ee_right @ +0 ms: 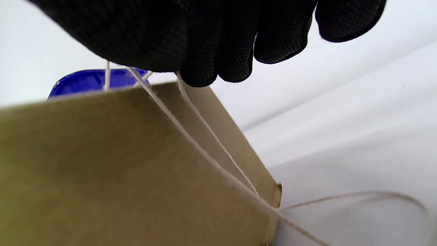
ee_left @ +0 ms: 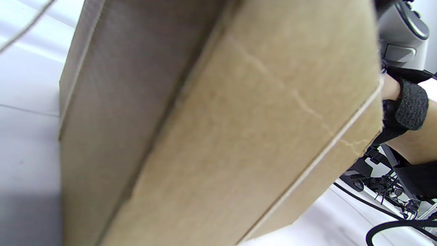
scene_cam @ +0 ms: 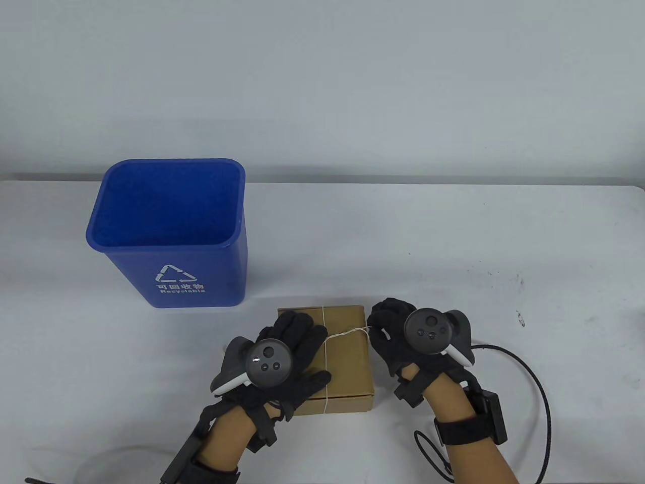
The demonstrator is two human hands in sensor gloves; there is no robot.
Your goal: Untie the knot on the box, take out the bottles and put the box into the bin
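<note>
Box (scene_cam: 347,348) of brown card sits closed on the near middle of the white surface (scene_cam: 453,242), tied with thin string (scene_cam: 347,333) that crosses its lid and runs down its near side. Left hand (scene_cam: 289,353) lies on the lid's left part, fingers straight and flat, its grip released, pressing the box down. Right hand (scene_cam: 390,327) is just beside the box's right edge, fingers curled, its grip pinching the string there; in the right wrist view strands run from the fingertips (ee_right: 218,65) down across the card. Blue bin (scene_cam: 169,232) stands upright at far left, apart from the box.
</note>
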